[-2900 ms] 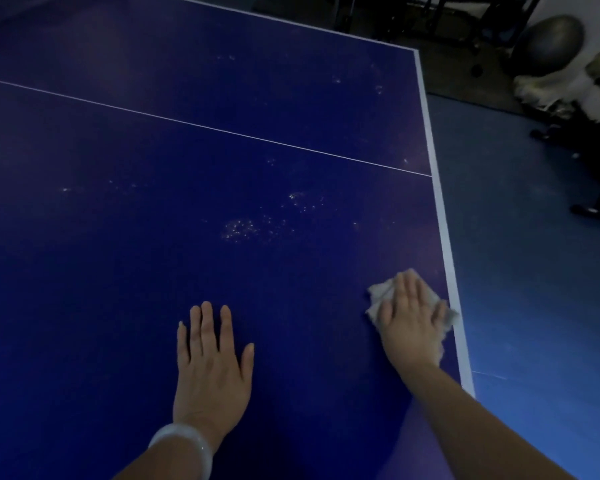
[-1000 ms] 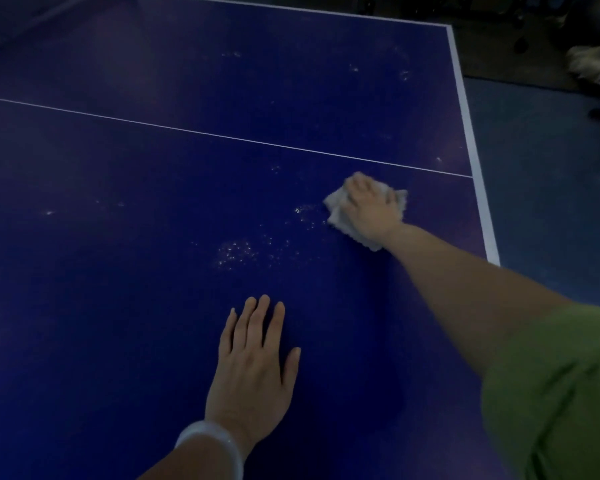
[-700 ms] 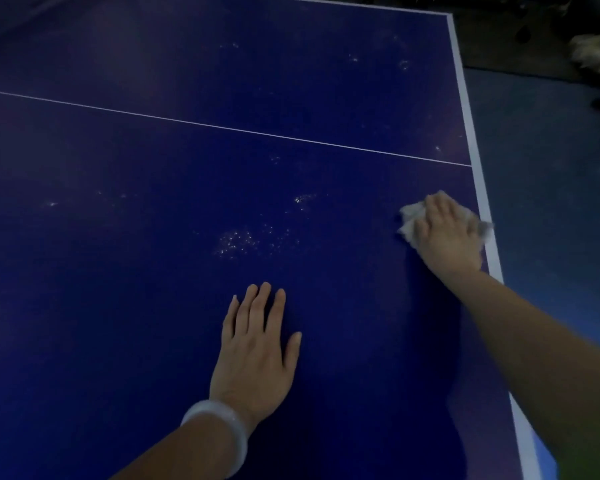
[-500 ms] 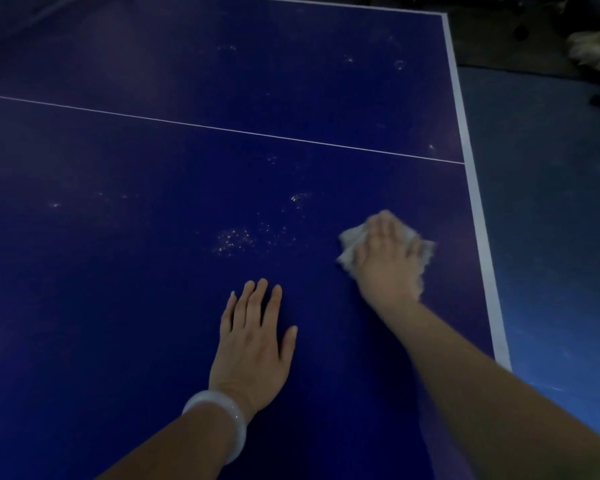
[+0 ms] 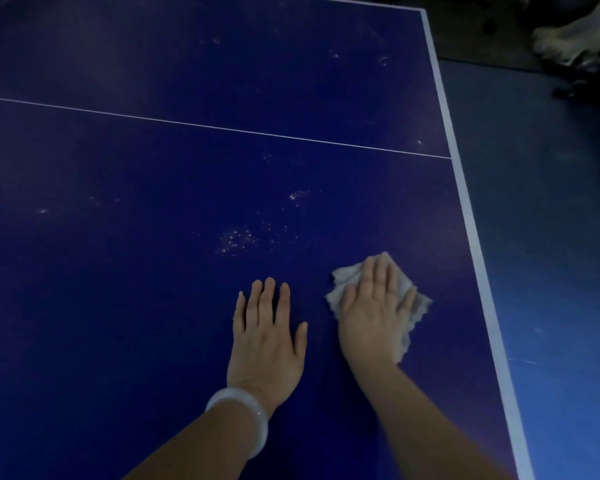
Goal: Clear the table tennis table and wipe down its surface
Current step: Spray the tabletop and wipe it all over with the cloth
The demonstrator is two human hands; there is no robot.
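Note:
The dark blue table tennis table (image 5: 136, 289) fills most of the view, with a thin white centre line and a white edge stripe on the right. My right hand (image 5: 374, 313) presses flat on a crumpled whitish cloth (image 5: 343, 277) on the table surface, near the right side. My left hand (image 5: 265, 336) rests flat on the table just left of it, fingers spread, holding nothing, with a pale bangle on the wrist. Whitish speckled marks (image 5: 238, 240) lie on the surface just beyond both hands.
Smaller pale spots (image 5: 333, 55) dot the far half of the table. The table's right edge (image 5: 478, 271) drops to a blue floor (image 5: 551, 271). Dark objects and something pale (image 5: 568, 39) sit on the floor at the far right.
My right hand has swept the cloth from near the centre line out to the right edge, then back toward me, ending beside my left hand. The left hand stayed flat in place.

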